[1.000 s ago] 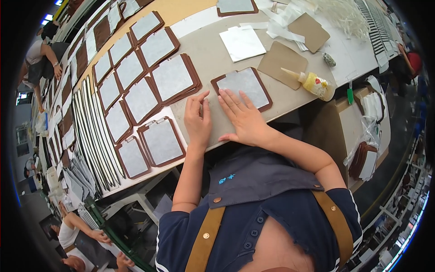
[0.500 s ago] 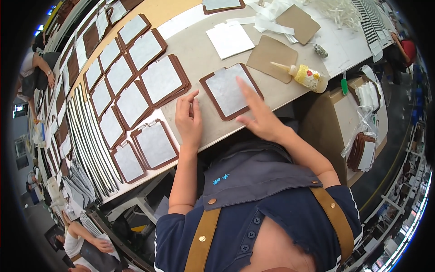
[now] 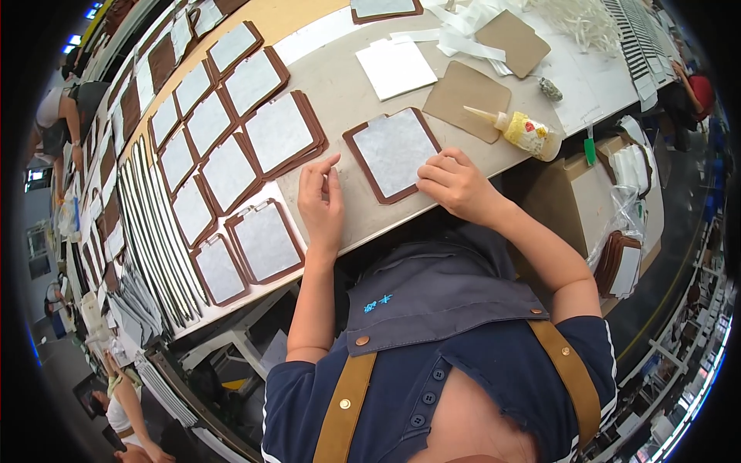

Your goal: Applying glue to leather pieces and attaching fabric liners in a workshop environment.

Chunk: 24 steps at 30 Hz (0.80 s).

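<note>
A brown leather-like panel with a pale grey lining sheet (image 3: 395, 154) lies flat on the table in front of me. At its right edge, my right hand (image 3: 457, 184) has its fingers bent and closed on the rim; the fingertips are partly hidden. To the panel's left, my left hand (image 3: 321, 193) rests by the table edge, fingers loosely curved and apart, holding nothing. Beyond the right hand, a squeeze bottle of yellowish liquid with a long nozzle (image 3: 529, 136) lies on its side, near a tan board (image 3: 468, 100).
Stacks of similar lined panels (image 3: 282, 135) fill the table's left side, beside long dark strips (image 3: 158, 239). Farther off are a white pad (image 3: 395, 68), another tan board (image 3: 512, 43) and white scraps (image 3: 575, 19). An open carton (image 3: 575, 189) stands at the right. Other people work at the left.
My right hand has gone from spread out over the panel to bent fingers at its right edge. The left hand has stayed nearly still.
</note>
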{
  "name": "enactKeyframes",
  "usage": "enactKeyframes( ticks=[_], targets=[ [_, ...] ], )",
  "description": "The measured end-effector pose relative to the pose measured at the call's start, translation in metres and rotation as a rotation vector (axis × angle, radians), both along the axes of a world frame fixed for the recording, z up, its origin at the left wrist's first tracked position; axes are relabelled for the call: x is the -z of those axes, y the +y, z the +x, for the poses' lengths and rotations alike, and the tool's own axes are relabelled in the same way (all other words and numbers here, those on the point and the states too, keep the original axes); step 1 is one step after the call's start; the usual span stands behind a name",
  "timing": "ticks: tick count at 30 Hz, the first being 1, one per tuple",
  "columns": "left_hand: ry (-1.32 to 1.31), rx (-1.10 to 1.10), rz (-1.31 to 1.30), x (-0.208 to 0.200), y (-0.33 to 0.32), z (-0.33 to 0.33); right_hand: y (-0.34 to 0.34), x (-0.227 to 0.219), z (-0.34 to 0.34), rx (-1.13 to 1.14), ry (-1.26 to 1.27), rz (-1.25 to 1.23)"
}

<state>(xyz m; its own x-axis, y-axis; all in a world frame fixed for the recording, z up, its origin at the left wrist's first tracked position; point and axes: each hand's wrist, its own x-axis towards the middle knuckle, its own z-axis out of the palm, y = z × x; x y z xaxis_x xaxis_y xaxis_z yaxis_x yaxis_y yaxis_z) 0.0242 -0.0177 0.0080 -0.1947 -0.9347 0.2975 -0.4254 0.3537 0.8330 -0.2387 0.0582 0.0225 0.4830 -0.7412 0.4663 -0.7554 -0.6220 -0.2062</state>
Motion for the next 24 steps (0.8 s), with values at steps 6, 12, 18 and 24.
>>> enactKeyframes(
  ticks=[6,12,18,24],
  targets=[
    [-0.003,-0.004,0.011,-0.005,0.004,0.001,-0.003,-0.001,-0.003,-0.068,0.076,-0.039],
    [0.031,0.016,0.174,0.002,0.011,0.011,-0.006,-0.005,-0.002,-0.031,-0.027,0.103],
    [0.350,0.191,0.731,-0.009,0.010,0.001,-0.010,-0.028,0.001,0.081,-0.219,0.087],
    [0.248,0.260,0.912,-0.010,-0.001,-0.002,0.005,-0.029,0.019,-0.028,-0.269,0.140]
  ],
)
